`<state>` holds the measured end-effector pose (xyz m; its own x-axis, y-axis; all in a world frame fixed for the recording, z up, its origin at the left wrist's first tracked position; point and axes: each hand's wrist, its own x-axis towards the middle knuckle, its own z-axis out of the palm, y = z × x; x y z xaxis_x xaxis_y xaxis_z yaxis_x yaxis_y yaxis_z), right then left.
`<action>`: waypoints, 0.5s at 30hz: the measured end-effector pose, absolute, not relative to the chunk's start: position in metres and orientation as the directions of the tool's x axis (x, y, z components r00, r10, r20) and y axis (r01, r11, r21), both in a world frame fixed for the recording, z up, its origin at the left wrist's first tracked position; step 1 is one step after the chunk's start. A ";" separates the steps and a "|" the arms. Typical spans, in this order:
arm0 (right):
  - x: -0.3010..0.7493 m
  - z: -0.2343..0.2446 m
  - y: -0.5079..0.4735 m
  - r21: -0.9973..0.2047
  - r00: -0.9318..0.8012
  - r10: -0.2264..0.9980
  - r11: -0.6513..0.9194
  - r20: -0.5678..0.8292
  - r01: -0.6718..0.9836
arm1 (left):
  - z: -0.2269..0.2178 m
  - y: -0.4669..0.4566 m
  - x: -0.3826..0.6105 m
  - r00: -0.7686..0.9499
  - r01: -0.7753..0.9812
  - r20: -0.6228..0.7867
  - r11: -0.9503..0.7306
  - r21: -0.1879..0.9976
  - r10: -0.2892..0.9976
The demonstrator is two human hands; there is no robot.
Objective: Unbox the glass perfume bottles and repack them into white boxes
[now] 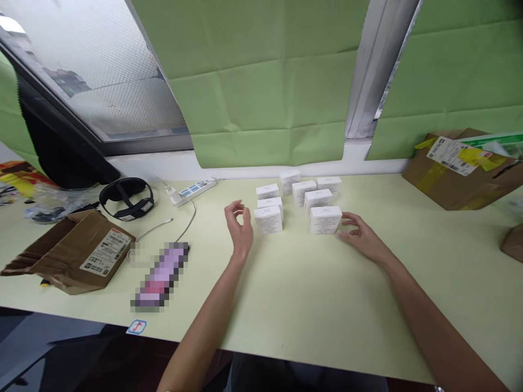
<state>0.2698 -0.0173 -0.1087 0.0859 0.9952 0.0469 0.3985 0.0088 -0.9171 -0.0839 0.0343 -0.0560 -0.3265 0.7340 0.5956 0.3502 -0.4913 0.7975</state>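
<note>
Several small white boxes with fine print on their fronts stand upright in two loose groups on the table. My right hand [362, 238] is at the right side of the front right white box [324, 220]. Its thumb and fingers are spread, and the fingertips reach the box's edge; whether they touch it I cannot tell. Just left of the front left white box [268, 220] is my left hand [240, 228], raised with loosely curled fingers apart from the thumb and nothing held. Behind these stand more boxes, among them the rearmost white box [290, 183], partly covered by those in front.
On the left of the pale table [298, 305] lie an open cardboard box [81, 250], a black headset [126, 200], a power strip [194, 191] with cables, and a blurred phone [161, 276]. A larger cardboard carton [457, 179] stands at the back right, below green curtains [269, 81].
</note>
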 end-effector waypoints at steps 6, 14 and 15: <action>0.246 -0.096 -0.009 -0.937 -0.101 0.991 0.114 0.085 0.330 | -0.044 -0.016 -0.028 0.332 0.432 0.571 -0.659 0.615 0.751; 0.246 -0.086 -0.030 -0.887 -0.165 0.986 0.081 0.005 0.455 | -0.068 -0.002 0.005 0.603 0.212 0.069 -0.243 0.947 0.795; 0.246 -0.086 -0.031 -0.875 -0.162 0.987 0.078 0.000 0.477 | -0.074 -0.002 0.006 0.627 0.160 0.013 -0.146 0.976 0.779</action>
